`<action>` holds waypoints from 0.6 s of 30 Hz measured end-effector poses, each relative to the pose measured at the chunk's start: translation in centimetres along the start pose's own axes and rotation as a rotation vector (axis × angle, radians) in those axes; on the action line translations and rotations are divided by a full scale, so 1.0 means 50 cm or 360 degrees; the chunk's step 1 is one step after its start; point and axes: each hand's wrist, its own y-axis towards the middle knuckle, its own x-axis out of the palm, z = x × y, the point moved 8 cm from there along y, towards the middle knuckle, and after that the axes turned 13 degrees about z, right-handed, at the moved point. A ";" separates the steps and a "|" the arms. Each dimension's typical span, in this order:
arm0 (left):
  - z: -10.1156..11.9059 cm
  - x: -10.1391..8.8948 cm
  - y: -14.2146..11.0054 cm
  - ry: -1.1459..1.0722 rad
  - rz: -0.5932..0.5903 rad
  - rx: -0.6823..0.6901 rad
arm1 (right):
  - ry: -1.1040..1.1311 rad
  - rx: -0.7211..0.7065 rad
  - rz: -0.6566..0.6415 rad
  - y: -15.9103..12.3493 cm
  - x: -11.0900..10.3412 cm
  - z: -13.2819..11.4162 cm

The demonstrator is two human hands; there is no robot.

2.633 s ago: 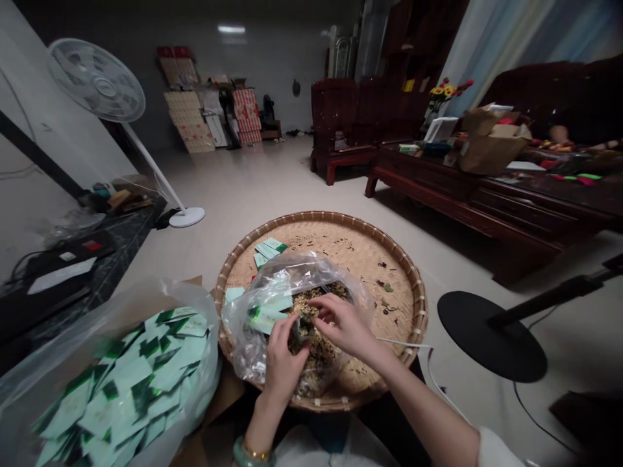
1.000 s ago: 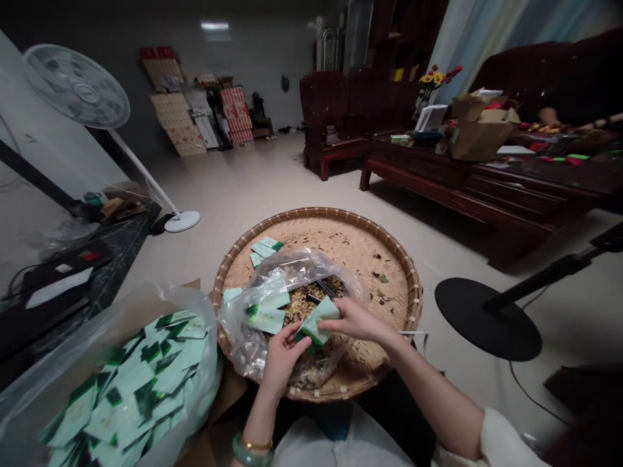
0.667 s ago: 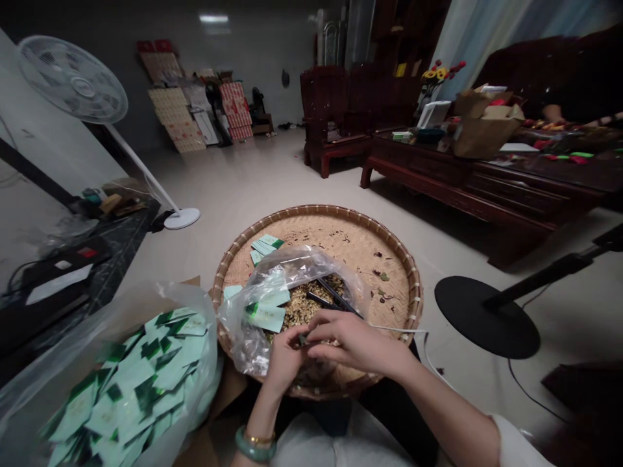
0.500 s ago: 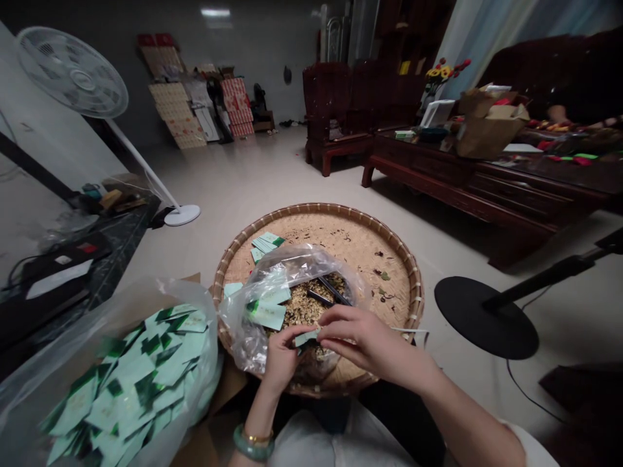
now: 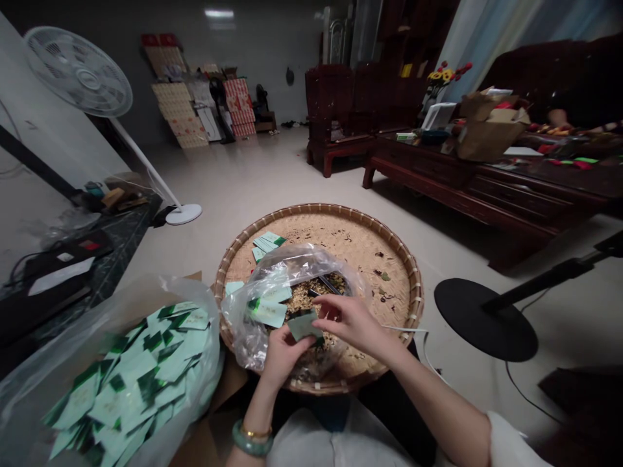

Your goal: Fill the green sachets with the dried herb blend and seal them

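Both my hands hold one small pale-green packet (image 5: 302, 325) over a clear plastic bag (image 5: 272, 285) of loose dried tea. My left hand (image 5: 282, 353) grips the packet from below, fingers curled. My right hand (image 5: 348, 321) pinches its upper right edge. The bag lies in a round woven bamboo tray (image 5: 389, 250). Two more green packets (image 5: 265, 311) rest inside the bag's left side, and a dark scoop (image 5: 326, 285) lies in the tea behind my hands.
A big clear bag of several green packets (image 5: 131, 376) sits at my lower left. A few packets (image 5: 267, 243) lie on the tray's far left. A fan base (image 5: 484, 318) stands right, a white standing fan (image 5: 80, 71) left. A dark wooden table (image 5: 511, 185) stretches along the right.
The packet was brought out of the tea, pressed flat between both hands, and is now held up slightly higher and more open to view. The camera shifted a little.
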 end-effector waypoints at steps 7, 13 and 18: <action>-0.031 0.010 -0.005 -0.0299 -0.0064 -0.0405 | 0.0589 0.0598 0.0012 0.017 0.081 0.146; -0.046 0.002 0.002 -0.0340 0.0109 -0.0458 | 0.0856 0.0905 0.0007 0.000 0.119 0.182; -0.050 0.010 0.001 -0.0288 0.0069 -0.0458 | 0.0893 0.0878 0.0054 -0.003 0.130 0.191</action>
